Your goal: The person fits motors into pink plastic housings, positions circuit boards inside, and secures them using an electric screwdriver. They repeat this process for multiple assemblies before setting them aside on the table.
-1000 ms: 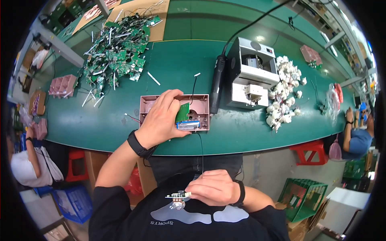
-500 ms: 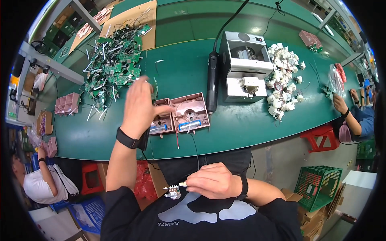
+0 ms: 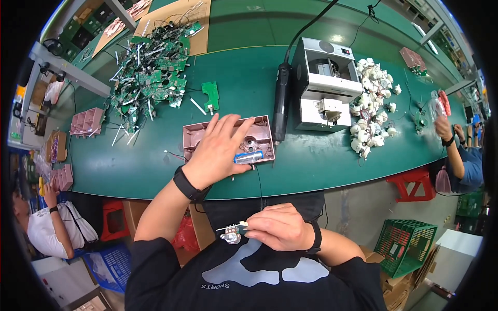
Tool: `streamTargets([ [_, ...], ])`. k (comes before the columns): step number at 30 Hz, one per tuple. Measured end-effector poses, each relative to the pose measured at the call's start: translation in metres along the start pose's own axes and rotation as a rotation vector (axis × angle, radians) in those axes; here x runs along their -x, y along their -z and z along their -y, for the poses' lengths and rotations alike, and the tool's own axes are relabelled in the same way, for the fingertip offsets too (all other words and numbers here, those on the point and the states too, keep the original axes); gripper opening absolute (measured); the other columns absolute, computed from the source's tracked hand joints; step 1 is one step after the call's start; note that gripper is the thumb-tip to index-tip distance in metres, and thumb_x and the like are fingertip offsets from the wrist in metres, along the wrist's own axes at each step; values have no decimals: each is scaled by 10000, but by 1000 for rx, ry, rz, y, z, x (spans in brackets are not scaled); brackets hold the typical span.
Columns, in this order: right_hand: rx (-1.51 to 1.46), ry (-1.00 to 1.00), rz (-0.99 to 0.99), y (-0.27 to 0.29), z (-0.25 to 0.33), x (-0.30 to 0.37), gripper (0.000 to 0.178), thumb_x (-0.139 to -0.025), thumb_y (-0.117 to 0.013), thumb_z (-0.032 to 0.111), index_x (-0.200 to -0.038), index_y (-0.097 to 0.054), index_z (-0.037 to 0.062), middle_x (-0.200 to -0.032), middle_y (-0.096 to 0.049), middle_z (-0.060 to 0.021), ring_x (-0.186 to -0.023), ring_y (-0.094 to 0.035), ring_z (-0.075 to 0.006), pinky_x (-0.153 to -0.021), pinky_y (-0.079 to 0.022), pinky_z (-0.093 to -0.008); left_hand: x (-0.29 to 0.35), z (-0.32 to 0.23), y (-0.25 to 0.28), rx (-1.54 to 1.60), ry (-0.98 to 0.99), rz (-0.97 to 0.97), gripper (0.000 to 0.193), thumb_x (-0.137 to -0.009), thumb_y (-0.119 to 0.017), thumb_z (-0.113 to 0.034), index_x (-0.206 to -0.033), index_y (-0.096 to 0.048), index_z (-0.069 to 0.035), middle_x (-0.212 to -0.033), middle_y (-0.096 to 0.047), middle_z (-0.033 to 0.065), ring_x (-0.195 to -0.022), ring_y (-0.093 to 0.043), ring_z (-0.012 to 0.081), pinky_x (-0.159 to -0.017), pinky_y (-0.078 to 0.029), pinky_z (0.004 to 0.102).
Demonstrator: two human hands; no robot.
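My left hand (image 3: 215, 147) lies over a pink plastic housing (image 3: 264, 127), fingers spread across its compartments and thumb near its front edge. It covers much of the housing's left half. A blue cylindrical battery (image 3: 249, 157) rests in the front of the right compartment. Close to my chest, my right hand (image 3: 280, 228) pinches a small circuit board with a metal potentiometer (image 3: 231, 236) sticking out at its left end. A thin dark cable runs up from near this hand toward the housing. Beyond the housing, a green circuit board (image 3: 210, 96) lies flat beside a white strip (image 3: 198, 106).
A tangled pile of green circuit boards (image 3: 155, 72) sits at the back left. Right of the housing are a black electric screwdriver (image 3: 281, 98), a grey-white machine (image 3: 327, 78) and a heap of white parts (image 3: 371, 103). Co-workers sit at both ends.
My left hand has moved right and down onto the housing, which has shifted and turned slightly. The green circuit board, earlier edge-on by that hand, now lies flat on the table. My right hand keeps its pinch.
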State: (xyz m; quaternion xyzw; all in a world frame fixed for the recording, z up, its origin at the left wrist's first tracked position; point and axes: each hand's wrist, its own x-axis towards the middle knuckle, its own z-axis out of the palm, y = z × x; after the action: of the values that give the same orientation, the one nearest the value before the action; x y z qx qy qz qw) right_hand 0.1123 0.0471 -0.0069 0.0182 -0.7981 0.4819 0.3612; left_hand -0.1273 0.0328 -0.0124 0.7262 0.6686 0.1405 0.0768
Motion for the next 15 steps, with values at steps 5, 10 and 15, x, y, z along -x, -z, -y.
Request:
streamTargets([
  [5, -12, -1, -29, -2, -2, 0, 240, -836, -852, 30, -1004, -708, -63, -862, -735, -134, -698, -735, -270, -601, -589, -326, 0, -8, 2, 2, -36, -77, 1065, -634, -931, -165, -1568, -423, -114, -1352, -514, 199, -1319, -517, 386, -1250, -315, 561],
  [10, -30, 8, -16, -3, -3, -2, 237, -837, -850, 26, -1004, -707, -63, -867, -735, -136, -702, -734, -269, -602, -590, -327, 5, -14, 8, -4, -50, -126, 1059, -631, -925, -167, -1566, -428, -131, -1349, -510, 199, -1313, -514, 385, -1251, -316, 561],
  [15, -51, 27, -65, -11, -5, -1, 238, -841, -834, 40, -1040, -718, -24, -881, -726, -110, -646, -682, -245, -561, -551, -322, 7, -18, 11, -9, -46, -147, 1044, -625, -920, -150, -1551, -438, -137, -1368, -501, 201, -1321, -507, 394, -1243, -327, 562],
])
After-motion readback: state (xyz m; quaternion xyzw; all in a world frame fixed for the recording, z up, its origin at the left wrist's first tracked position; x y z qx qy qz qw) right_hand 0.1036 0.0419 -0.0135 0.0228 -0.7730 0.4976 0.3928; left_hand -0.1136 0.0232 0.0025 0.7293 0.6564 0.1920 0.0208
